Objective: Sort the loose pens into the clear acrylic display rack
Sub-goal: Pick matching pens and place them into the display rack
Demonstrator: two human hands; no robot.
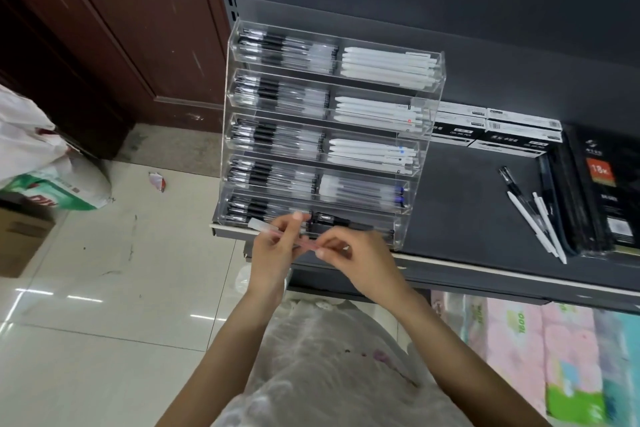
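A slim pen with a frosted clear cap and a pinkish barrel (277, 234) is held level in front of the lowest tier of the clear acrylic display rack (329, 135). The cap end is gripped by the curled fingers and thumb of the left hand (273, 253), and the other end is pinched by the fingertips of the right hand (353, 256). The pen is kept just outside the rack, close to its bottom front edge.

The stepped rack is seen standing on a dark grey shop shelf (467, 218), its five tiers filled: black-gripped clear pens in the left compartments, white pens and blue-tipped ones in the right. On the shelf to the right, well apart from the rack, a few loose pens (535, 218) are left lying, black and white, beside black stacked notebooks (602, 191). Behind them, black-and-white pen boxes (498, 130) are lined up. A glossy tiled floor (104, 305) is seen on the left.
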